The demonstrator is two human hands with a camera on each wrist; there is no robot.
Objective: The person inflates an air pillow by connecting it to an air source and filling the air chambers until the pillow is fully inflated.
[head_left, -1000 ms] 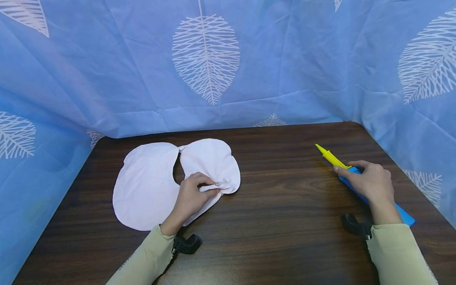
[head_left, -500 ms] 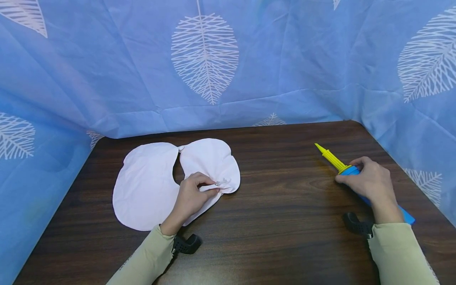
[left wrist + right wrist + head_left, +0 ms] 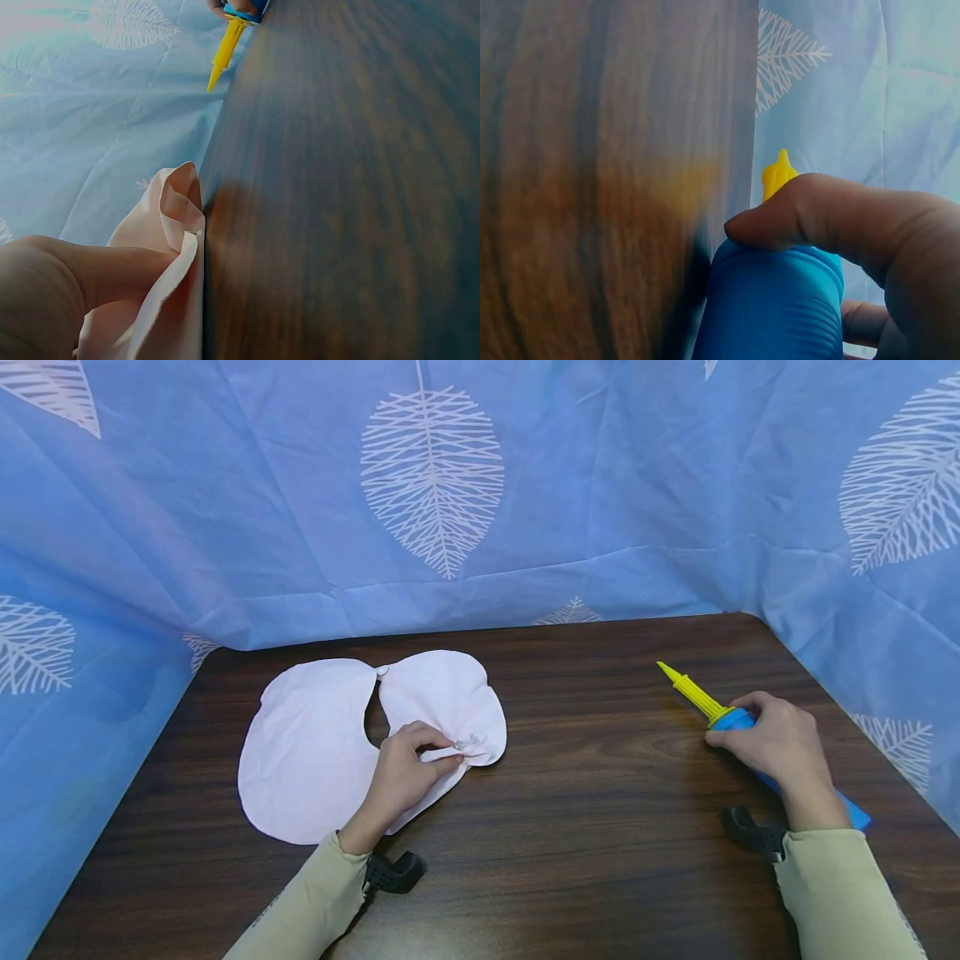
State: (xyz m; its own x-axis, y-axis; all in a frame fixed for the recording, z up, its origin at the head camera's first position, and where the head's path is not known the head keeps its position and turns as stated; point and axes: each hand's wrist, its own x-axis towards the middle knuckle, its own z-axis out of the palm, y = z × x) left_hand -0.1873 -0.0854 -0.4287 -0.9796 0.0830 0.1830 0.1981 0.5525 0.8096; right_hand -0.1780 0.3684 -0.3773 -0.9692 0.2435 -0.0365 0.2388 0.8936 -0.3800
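A flat, limp white inflatable (image 3: 307, 752) with two rounded lobes and a gap between them lies at the left of the table. My left hand (image 3: 401, 777) pinches a fold of it between thumb and fingers, right beside a small clear valve (image 3: 467, 743). In the left wrist view the pinched edge of the inflatable (image 3: 172, 292) stands up from the wood. On the right, my right hand (image 3: 783, 743) grips the blue body of a balloon hand pump (image 3: 776, 300). Its yellow nozzle (image 3: 699, 696) points away and to the left. The palm hides part of the pump body.
The dark wooden table (image 3: 585, 827) spans the view, with its far edge against a blue curtain (image 3: 600, 502) printed with white leaves. Black wrist straps (image 3: 393, 872) stick out beside both sleeves.
The right hand's thumb and fingers have closed round the pump's body near the nozzle. The pump has rolled and shifted slightly left. The left hand and the inflatable have not moved.
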